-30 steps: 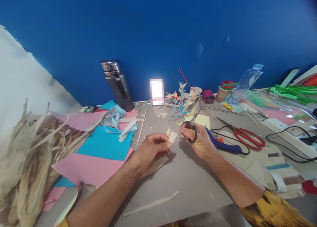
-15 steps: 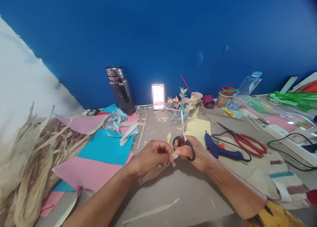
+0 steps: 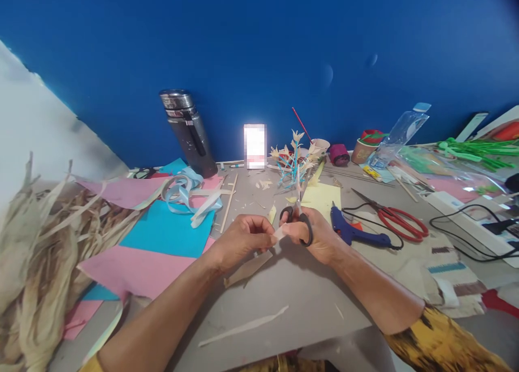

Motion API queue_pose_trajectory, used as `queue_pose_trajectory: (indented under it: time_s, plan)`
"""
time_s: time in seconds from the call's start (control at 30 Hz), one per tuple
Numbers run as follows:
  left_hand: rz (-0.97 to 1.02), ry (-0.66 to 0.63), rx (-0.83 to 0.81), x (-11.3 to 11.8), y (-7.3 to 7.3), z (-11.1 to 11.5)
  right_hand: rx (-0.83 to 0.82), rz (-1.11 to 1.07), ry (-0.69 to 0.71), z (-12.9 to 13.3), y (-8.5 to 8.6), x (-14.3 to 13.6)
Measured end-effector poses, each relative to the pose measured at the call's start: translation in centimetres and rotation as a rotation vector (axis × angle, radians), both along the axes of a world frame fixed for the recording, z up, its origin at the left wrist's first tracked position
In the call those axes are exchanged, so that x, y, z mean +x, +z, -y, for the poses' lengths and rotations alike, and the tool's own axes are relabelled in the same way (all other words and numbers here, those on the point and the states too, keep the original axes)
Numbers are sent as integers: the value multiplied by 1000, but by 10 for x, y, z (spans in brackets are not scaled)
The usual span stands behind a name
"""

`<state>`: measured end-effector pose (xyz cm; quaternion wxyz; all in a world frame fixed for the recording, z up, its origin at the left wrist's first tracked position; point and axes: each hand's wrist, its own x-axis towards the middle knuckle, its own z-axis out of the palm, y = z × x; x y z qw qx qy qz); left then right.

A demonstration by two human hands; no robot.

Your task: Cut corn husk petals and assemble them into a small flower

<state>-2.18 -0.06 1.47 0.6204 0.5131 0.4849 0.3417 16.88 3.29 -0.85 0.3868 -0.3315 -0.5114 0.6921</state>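
My left hand (image 3: pixel 247 239) pinches one end of a small pale husk strip (image 3: pixel 279 234) between thumb and fingers. The strip's other end is held by the thumb and fingers of my right hand (image 3: pixel 310 234). Black-handled scissors (image 3: pixel 299 199) also sit in my right hand, blades pointing up and away. Below my left hand a wider husk piece (image 3: pixel 248 270) lies on the table, and a long thin strip (image 3: pixel 243 326) lies nearer the front edge. Behind the scissors stands a bunch of husk flowers on blue stems (image 3: pixel 295 158).
A blue glue gun (image 3: pixel 359 234), red-handled scissors (image 3: pixel 401 220) and a power strip (image 3: pixel 466 223) lie on the right. Dried husks (image 3: pixel 44 269), a blue sheet (image 3: pixel 166 228) and ribbon (image 3: pixel 190 196) are left. A dark flask (image 3: pixel 190 134) stands behind.
The camera view has tilted slightly, showing more of the table's front edge. My hands have drawn a little apart, and more of the small strip shows between them.
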Motion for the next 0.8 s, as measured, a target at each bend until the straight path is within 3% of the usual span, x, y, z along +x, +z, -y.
queue_pose_trajectory:
  time_s: [0.13,0.23,0.37,0.5,0.67,0.8]
  plan:
    - [31,-108,-26,-3,2,0,-113,-89,70,-4,5,4]
    - [100,-75,-36,-5,0,-2,-216,-226,21,-9,11,6]
    - [143,66,-32,-2,-4,-3,-112,-153,-16,-4,6,1]
    - [122,51,0,2,-3,-1,15,14,-8,4,-3,-4]
    - [134,8,3,-1,-2,-2,-95,-119,-56,-3,5,2]
    - [153,100,-9,-2,-7,-4,-115,-186,-153,-9,9,4]
